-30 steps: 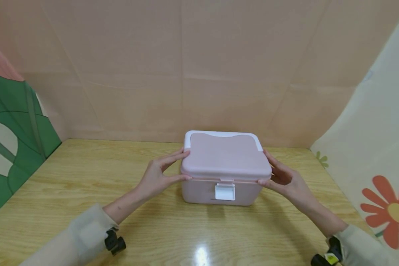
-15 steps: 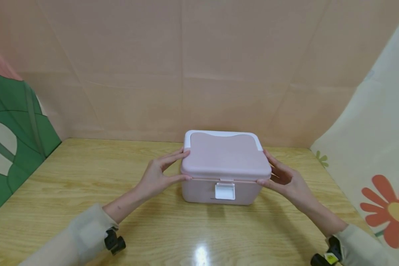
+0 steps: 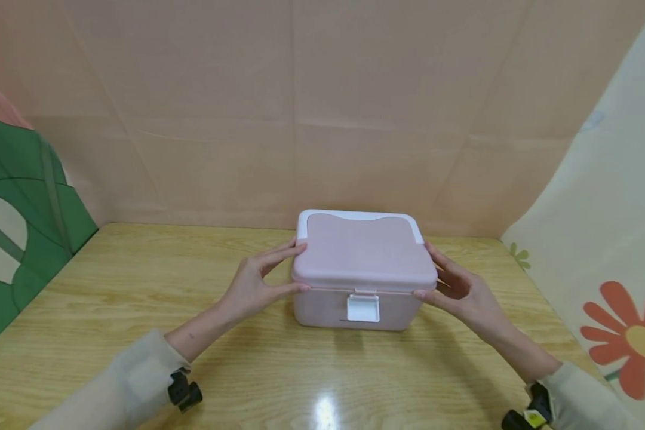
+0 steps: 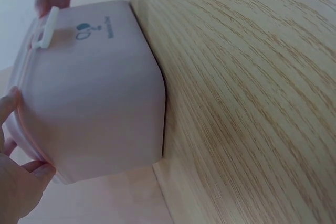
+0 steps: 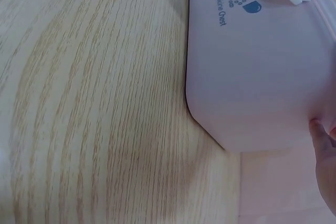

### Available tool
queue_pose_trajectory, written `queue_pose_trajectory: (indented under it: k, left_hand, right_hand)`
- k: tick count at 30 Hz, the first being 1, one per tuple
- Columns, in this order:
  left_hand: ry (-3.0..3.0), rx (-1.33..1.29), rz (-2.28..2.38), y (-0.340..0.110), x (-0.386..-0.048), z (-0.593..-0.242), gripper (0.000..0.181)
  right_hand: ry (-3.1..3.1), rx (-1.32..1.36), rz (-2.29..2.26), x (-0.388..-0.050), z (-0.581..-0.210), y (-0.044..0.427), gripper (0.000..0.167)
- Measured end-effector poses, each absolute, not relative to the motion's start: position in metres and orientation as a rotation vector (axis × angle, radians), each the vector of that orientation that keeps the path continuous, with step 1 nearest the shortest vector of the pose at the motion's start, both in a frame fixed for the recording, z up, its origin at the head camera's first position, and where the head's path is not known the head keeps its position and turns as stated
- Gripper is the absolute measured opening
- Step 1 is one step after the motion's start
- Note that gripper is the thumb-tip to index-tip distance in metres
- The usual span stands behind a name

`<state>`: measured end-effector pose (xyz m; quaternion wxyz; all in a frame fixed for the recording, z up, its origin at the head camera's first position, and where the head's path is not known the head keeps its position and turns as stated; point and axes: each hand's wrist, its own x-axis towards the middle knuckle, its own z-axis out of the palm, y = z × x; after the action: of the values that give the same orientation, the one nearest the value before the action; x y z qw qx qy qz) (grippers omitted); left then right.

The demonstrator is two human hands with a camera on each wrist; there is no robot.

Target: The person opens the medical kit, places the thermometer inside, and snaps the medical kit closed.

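Note:
A pale pink medicine chest (image 3: pixel 366 254) with a white-edged lid stands upright on the wooden table, its lid lying on the base. Its white front latch (image 3: pixel 363 309) juts outward from the front face in both wrist views. My left hand (image 3: pixel 251 285) grips the lid's left side, thumb at the front seam and fingers along the side. On the opposite side, my right hand (image 3: pixel 469 297) holds the lid's right edge, thumb near the front corner. "Medicine Chest" lettering (image 5: pixel 220 8) shows on the front in the right wrist view. The chest's inside is hidden.
The wood-grain table (image 3: pixel 140 275) runs back to a plain beige cloth (image 3: pixel 204 119) close behind the chest. Green leaf-printed cloth (image 3: pixel 32 239) borders the left side. Flower-printed cloth (image 3: pixel 613 239) borders the right. A light reflection lies on the table's front part.
Both hands keep their places on the lid and the chest stays where it was. Only a very slight shift of the head view shows.

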<state>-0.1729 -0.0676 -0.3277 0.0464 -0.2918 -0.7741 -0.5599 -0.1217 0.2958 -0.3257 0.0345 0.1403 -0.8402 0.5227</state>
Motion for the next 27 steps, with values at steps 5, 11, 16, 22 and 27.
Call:
queue_pose_trajectory:
  k: [5,11,16,22,27]
  left_hand:
    - [-2.363,-0.888,-1.669,-0.067,-0.172,-0.328,0.062]
    - [-2.393,-0.851,-1.651,-0.067,-0.171,-0.328,0.062]
    - [-2.419,-0.838,-1.587,-0.066,-0.170,-0.328,0.062]
    - [-2.381,-0.844,-1.473,-0.062,-0.166,-0.326,0.059]
    - [-2.271,-0.865,-1.390,-0.056,-0.166,-0.327,0.052]
  right_hand:
    - [-2.590,0.423,1.592,-0.120,-0.322,0.294,0.074]
    - [-2.594,0.274,1.534,-0.120,-0.318,0.289,0.059]
    - [-2.547,0.133,1.577,-0.119,-0.316,0.282,0.056]
    - [-2.583,0.020,1.581,-0.118,-0.310,0.276,0.057]
    - [-2.596,0.008,1.598,-0.118,-0.307,0.274,0.057]
